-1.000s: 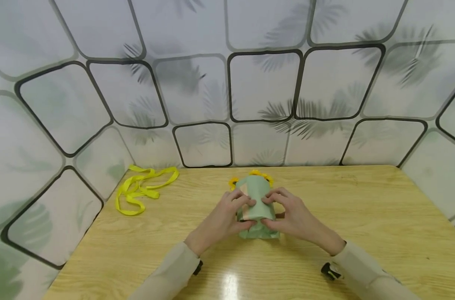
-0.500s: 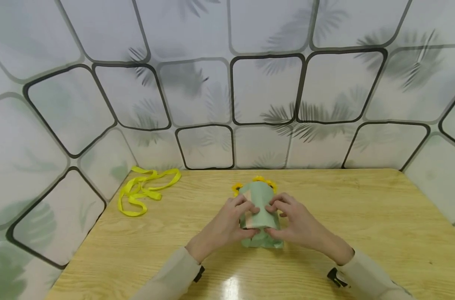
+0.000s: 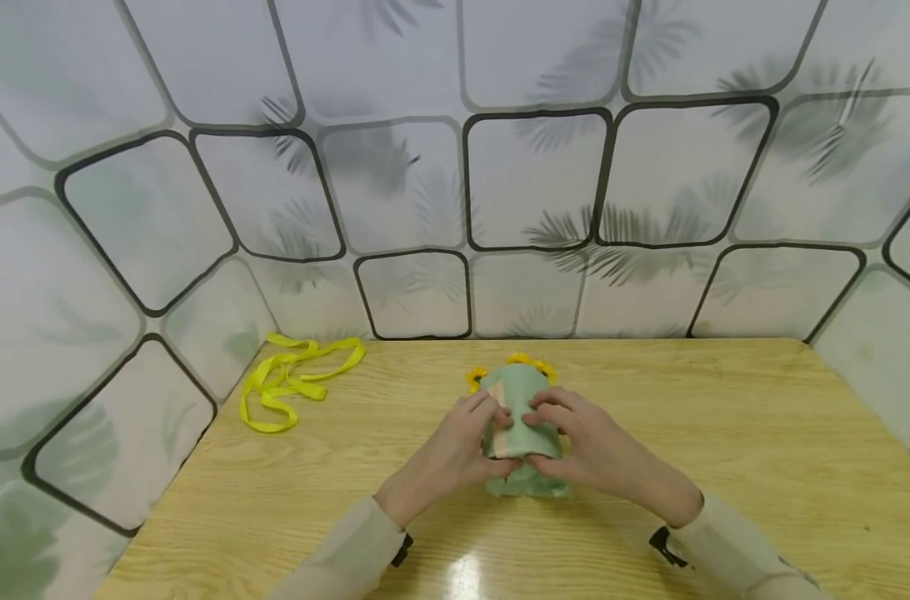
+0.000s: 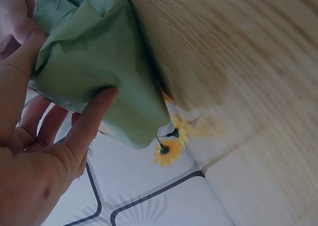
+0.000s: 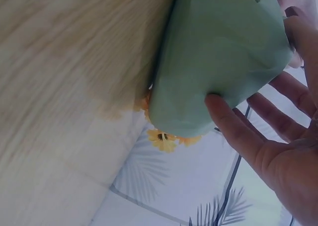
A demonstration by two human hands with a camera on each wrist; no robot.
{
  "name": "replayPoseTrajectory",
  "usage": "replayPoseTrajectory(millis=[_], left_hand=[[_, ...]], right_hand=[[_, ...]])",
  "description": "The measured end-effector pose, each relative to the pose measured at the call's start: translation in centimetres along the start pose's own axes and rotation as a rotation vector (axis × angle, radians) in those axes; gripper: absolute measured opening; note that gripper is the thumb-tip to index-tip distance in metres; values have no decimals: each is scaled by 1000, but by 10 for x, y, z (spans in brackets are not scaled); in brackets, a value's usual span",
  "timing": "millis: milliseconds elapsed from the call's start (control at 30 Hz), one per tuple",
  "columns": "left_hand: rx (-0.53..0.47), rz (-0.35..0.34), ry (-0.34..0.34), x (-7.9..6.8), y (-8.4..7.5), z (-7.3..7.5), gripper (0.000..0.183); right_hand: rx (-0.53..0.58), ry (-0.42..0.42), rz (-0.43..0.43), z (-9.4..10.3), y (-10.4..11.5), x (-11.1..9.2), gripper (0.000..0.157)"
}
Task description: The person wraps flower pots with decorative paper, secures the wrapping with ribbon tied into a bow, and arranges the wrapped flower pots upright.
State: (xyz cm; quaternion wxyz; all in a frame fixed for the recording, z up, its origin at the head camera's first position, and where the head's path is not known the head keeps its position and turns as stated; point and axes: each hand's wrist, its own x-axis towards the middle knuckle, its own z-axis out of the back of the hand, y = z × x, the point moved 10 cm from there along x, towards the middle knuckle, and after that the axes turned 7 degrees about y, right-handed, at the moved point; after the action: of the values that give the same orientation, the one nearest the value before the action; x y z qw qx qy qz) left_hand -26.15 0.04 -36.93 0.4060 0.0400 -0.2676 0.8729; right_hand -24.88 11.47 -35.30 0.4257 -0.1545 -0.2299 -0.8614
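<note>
A small bouquet in pale green wrapping paper (image 3: 526,385) lies on the table, its yellow flowers (image 3: 476,379) showing past the far end. My left hand (image 3: 455,442) grips the paper's left side, fingers bent on top and thumb at the folded near edge. Opposite it, my right hand (image 3: 601,450) holds the right side likewise. Creases run through the gathered paper (image 4: 89,52) in the left wrist view. In the right wrist view, one fingertip presses into the smooth side of the paper (image 5: 218,57), beside a yellow flower (image 5: 162,140). Stems are mostly hidden inside.
A loosely looped yellow ribbon (image 3: 316,392) lies at the table's back left. The wooden table (image 3: 725,417) meets a patterned wall covering (image 3: 533,179) at its back edge. Black straps (image 3: 402,550) show below the sleeves.
The view has shifted slightly, so the bouquet and hands appear lower. My fingertips have moved a little over the paper; both hands keep their grip. The ribbon lies as before.
</note>
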Motion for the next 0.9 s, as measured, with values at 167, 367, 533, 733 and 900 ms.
replayPoseTrajectory(millis=[167,367,533,733,900], left_hand=[[15,-8,-15,0,0,0,42],[41,-7,-8,-1,2,-1,42],[22,-16,40,-3,4,-3,40],[-211,22,150,-9,17,1,35],[-276,105,95,-16,44,32,31]], right_hand=[[-41,56,-40,-5,-1,3,45],[-63,84,-62,-7,2,5,47],[-114,63,-28,-8,6,5,53],[-130,30,4,-9,9,5,46],[-121,41,-24,-7,8,7,39]])
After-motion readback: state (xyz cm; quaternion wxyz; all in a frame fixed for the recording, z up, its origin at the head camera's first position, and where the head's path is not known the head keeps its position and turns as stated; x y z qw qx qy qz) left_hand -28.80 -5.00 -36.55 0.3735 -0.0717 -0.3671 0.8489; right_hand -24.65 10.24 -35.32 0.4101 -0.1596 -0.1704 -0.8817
